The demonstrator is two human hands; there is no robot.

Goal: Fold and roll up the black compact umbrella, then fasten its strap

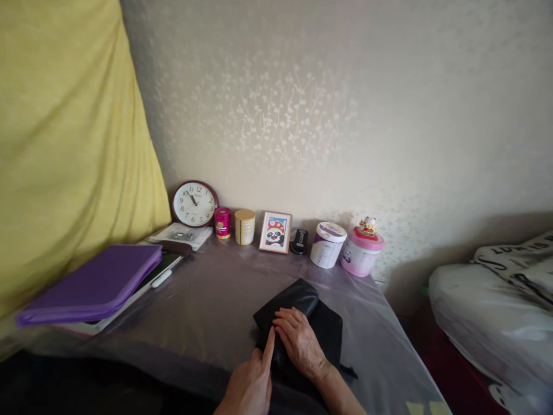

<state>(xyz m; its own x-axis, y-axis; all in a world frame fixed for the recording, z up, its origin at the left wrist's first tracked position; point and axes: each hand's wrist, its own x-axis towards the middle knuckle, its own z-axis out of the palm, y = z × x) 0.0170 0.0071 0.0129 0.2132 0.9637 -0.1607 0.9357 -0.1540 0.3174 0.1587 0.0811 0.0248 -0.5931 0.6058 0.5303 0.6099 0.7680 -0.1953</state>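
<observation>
On the table in front of me lies a folded piece of thin black material (330, 328), perhaps cloth or a soft bag, with a narrow strip sticking out at its lower right. My right hand (300, 340) rests flat on top of it, fingers stretched out and close together, pointing up and left. Close beside it, at the lower left edge of the material, is my left hand (250, 377). Its index finger is straight, and the tip meets the right hand's fingertips. The left hand's other fingers are mostly hidden, so a grip on the material cannot be made out.
A purple folder (95, 282) lies on the left over a flat board, near a white pen-like object (161, 279). Along the wall stand a clock (195, 203), several tins, a framed panda picture (275, 232) and a pink tub (362, 253). The table's right edge (410, 340) drops away beside bedding.
</observation>
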